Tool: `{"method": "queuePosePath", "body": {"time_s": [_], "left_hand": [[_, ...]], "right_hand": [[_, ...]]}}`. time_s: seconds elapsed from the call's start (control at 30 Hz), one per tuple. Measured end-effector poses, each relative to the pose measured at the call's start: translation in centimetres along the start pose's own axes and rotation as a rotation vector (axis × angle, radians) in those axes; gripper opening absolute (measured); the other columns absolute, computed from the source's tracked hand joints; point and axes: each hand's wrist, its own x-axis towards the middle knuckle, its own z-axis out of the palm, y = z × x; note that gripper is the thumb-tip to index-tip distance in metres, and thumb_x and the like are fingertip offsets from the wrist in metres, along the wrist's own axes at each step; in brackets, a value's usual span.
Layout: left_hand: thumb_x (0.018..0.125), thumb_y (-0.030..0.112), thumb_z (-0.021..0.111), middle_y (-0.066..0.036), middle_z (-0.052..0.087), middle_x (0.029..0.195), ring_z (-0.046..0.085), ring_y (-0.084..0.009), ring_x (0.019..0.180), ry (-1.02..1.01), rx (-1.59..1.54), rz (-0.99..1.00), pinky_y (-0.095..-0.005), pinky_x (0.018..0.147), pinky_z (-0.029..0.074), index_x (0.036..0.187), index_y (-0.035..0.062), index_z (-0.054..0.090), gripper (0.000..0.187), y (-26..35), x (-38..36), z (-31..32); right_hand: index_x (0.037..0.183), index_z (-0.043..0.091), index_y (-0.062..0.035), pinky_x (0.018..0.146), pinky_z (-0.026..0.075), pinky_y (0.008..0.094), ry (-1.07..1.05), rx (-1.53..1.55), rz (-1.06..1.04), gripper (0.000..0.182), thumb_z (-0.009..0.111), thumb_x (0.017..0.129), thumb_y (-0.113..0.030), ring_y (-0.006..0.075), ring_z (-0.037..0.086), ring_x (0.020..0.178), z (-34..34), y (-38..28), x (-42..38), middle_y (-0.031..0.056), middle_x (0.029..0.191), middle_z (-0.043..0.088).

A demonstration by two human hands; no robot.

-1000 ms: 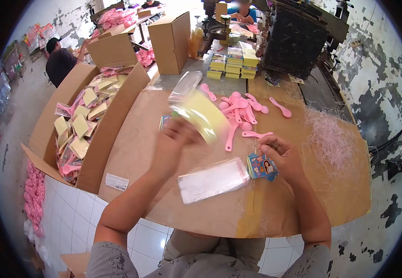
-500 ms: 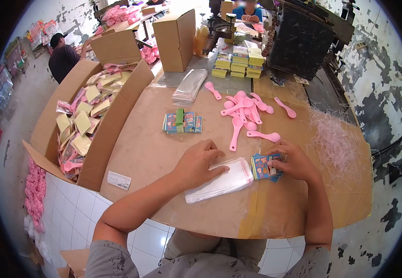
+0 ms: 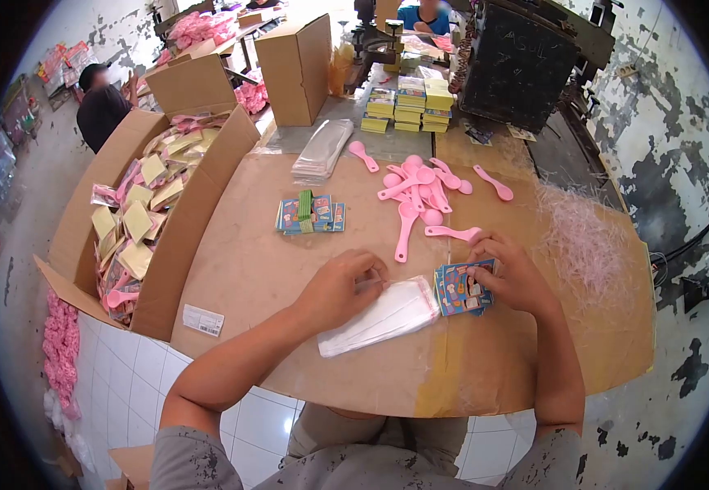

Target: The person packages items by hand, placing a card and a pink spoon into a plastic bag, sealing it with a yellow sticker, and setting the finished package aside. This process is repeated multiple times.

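Note:
My left hand (image 3: 340, 287) is bent over the upper left edge of a pile of clear plastic bags (image 3: 395, 314), fingers curled and fingertips drawn together. Whether a bag is pinched in them is not visible. To the right of the bags lies a small stack of blue printed cards (image 3: 455, 292). My right hand (image 3: 511, 273) has its thumb and fingers closed on a card at the stack's upper right corner. Just above that hand is a pink plastic spoon (image 3: 450, 233), near a heap of similar pink spoons (image 3: 421, 184).
Blue cards banded in green (image 3: 309, 214) lie left of the spoons, with more plastic bags (image 3: 322, 153) behind. A carton (image 3: 199, 237) of packed spoons stands left. Card stacks (image 3: 410, 104) and a black machine (image 3: 517, 65) are behind. Shredded strands (image 3: 587, 245) lie right. Two other people sit farther back.
My left hand's fingers have curled closer together over the bags. My right hand's thumb has shifted to the upper corner of the cards. The whole view has moved slightly.

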Motion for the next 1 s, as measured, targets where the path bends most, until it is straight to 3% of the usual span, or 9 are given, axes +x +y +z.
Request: {"method": "queuePosePath", "body": {"time_s": [0.03, 0.07, 0.23, 0.33, 0.57, 0.67, 0.77, 0.87, 1.0], "left_hand": [[0.088, 0.006, 0.077, -0.007, 0.076, 0.095, 0.071, -0.0221, 0.081, 0.05, -0.011, 0.1, -0.0358, 0.078, 0.057, 0.097, 0.0041, 0.066, 0.014, -0.3, 0.0, 0.3], [0.09, 0.005, 0.075, -0.008, 0.076, 0.095, 0.071, -0.0211, 0.084, 0.041, -0.141, 0.05, -0.0345, 0.079, 0.057, 0.1, 0.0034, 0.064, 0.014, -0.8, -0.1, 0.5], [0.097, 0.004, 0.071, -0.012, 0.078, 0.101, 0.073, -0.0145, 0.09, -0.041, -0.87, -0.312, -0.0291, 0.082, 0.058, 0.11, -0.0001, 0.059, 0.019, 0.3, 0.1, -0.2], [0.097, 0.004, 0.072, -0.018, 0.077, 0.103, 0.076, -0.0197, 0.094, -0.088, -0.828, -0.325, -0.0297, 0.084, 0.06, 0.121, 0.001, 0.054, 0.03, 0.7, 0.2, -0.5], [0.096, 0.001, 0.072, -0.014, 0.077, 0.103, 0.074, -0.013, 0.094, -0.085, -0.785, -0.327, -0.028, 0.085, 0.058, 0.128, -0.0031, 0.057, 0.036, 1.1, -0.1, 0.1], [0.097, 0.001, 0.071, -0.014, 0.077, 0.103, 0.073, -0.013, 0.097, -0.086, -0.795, -0.321, -0.0279, 0.087, 0.058, 0.132, -0.0033, 0.056, 0.038, 1.3, -0.3, 0.4], [0.098, 0.0, 0.07, -0.013, 0.077, 0.103, 0.072, -0.0127, 0.099, -0.152, -0.724, -0.273, -0.028, 0.087, 0.057, 0.135, -0.0029, 0.055, 0.04, 1.4, -0.6, 0.7], [0.099, 0.0, 0.068, -0.012, 0.077, 0.104, 0.071, -0.0121, 0.1, -0.205, -0.607, -0.216, -0.028, 0.086, 0.057, 0.136, -0.002, 0.054, 0.04, 1.7, -0.9, 1.1], [0.1, 0.0, 0.067, -0.013, 0.076, 0.107, 0.071, -0.0134, 0.102, -0.125, -0.654, -0.25, -0.0285, 0.088, 0.058, 0.137, -0.0014, 0.055, 0.039, 1.7, -0.8, 1.1]], "right_hand": [[0.106, 0.071, -0.003, 0.088, 0.052, 0.0366, 0.045, -0.005, -0.063, 0.019, 0.075, 0.088, -0.005, 0.0225, 0.067, 0.094, 0.3, 0.3, 0.1, 0.0078, 0.099, 0.07], [0.109, 0.071, -0.0027, 0.087, 0.053, 0.0358, 0.089, -0.01, -0.126, 0.021, 0.075, 0.089, -0.006, 0.0208, 0.068, 0.094, 0.5, 0.4, 0.1, 0.0077, 0.101, 0.07], [0.113, 0.068, -0.0003, 0.082, 0.054, 0.0292, 0.168, 0.296, 0.04, 0.021, 0.072, 0.094, -0.006, 0.0123, 0.067, 0.093, 2.6, -2.4, -0.1, 0.0081, 0.105, 0.071], [0.114, 0.067, -0.0002, 0.082, 0.054, 0.0281, 0.258, 0.444, 0.064, 0.02, 0.071, 0.095, -0.005, 0.0117, 0.066, 0.093, 4.2, -3.6, -0.3, 0.0074, 0.103, 0.07], [0.117, 0.067, -0.0015, 0.084, 0.053, 0.0281, 0.362, 0.582, 0.0, 0.021, 0.068, 0.096, -0.002, 0.0109, 0.064, 0.096, 4.7, -4.2, -0.3, 0.0064, 0.103, 0.067], [0.12, 0.067, -0.0024, 0.083, 0.053, 0.0285, 0.204, 0.156, -0.161, 0.026, 0.071, 0.094, -0.003, 0.011, 0.064, 0.097, 3.8, -4.3, -0.4, 0.0074, 0.103, 0.067], [0.121, 0.067, -0.0038, 0.08, 0.053, 0.029, 0.13, 0.16, -0.191, 0.03, 0.074, 0.093, -0.006, 0.0116, 0.066, 0.096, 4.3, -5.1, -0.4, 0.0076, 0.101, 0.069], [0.123, 0.068, -0.0049, 0.078, 0.054, 0.0292, 0.077, 0.475, 0.086, 0.032, 0.076, 0.092, -0.008, 0.0121, 0.067, 0.092, 5.2, -6.3, -0.7, 0.0069, 0.099, 0.071], [0.124, 0.066, -0.0019, 0.081, 0.054, 0.028, 0.268, 0.663, 0.133, 0.028, 0.07, 0.097, -0.005, 0.0117, 0.066, 0.091, 6.2, -5.3, -0.4, 0.0056, 0.106, 0.069]]}}
